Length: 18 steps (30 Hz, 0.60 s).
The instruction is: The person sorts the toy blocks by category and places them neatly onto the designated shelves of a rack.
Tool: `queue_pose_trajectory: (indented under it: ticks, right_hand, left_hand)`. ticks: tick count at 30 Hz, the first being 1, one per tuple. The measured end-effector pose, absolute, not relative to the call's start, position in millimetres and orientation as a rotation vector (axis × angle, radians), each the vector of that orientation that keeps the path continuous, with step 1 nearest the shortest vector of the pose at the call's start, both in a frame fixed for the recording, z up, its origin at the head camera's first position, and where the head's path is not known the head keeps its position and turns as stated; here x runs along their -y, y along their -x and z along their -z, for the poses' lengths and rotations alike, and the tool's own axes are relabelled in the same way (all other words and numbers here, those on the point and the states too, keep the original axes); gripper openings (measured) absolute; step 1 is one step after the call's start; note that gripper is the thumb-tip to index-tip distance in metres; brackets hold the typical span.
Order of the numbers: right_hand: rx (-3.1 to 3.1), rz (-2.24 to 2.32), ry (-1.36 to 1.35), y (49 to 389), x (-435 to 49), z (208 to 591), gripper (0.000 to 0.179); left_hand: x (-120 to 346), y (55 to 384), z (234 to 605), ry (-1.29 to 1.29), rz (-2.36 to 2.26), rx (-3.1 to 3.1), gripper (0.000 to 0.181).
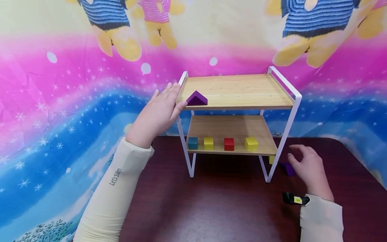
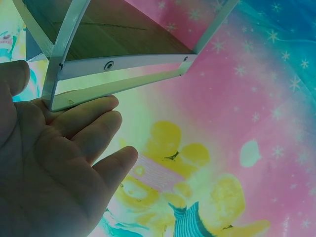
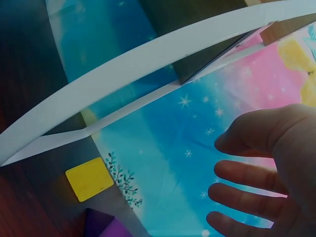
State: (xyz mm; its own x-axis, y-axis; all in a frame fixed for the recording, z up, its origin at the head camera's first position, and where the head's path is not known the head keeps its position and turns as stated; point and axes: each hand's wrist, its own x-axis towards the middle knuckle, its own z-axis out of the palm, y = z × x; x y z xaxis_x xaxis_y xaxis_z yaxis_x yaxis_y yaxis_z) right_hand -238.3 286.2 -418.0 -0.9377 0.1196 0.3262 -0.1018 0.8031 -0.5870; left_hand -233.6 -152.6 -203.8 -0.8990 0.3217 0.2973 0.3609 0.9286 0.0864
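At the upper left corner of a two-tier wooden shelf (image 1: 242,91) with a white frame, my left hand (image 1: 158,112) has its fingers stretched along the side rail. Its thumb tip lies beside a purple triangular block (image 1: 197,99) on the top board; whether they touch I cannot tell. The left wrist view shows the palm and spread fingers (image 2: 94,116) by the white rail. My right hand (image 1: 311,171) hovers right of the shelf, loosely bent and holding nothing. Closest to it on the table are another purple block (image 1: 288,169) and a yellow block (image 3: 89,179).
Along the lower board stand a teal cube (image 1: 192,143), a yellow cube (image 1: 208,143), a red cube (image 1: 229,144) and another yellow cube (image 1: 251,144). The dark red table (image 1: 217,208) carries the shelf. A printed cloth (image 1: 90,94) hangs behind.
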Motion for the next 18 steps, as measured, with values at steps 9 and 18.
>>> queue_pose_trajectory:
  ticks: [9, 18]
  right_hand:
    - [2.665, -0.900, 0.039, 242, -291, 424, 0.041]
    - [2.714, -0.917, 0.035, 245, -296, 437, 0.039]
  left_hand:
    - [154, 234, 205, 0.511, 0.193, 2.791, 0.073]
    - [153, 235, 208, 0.519, 0.210, 2.764, 0.072]
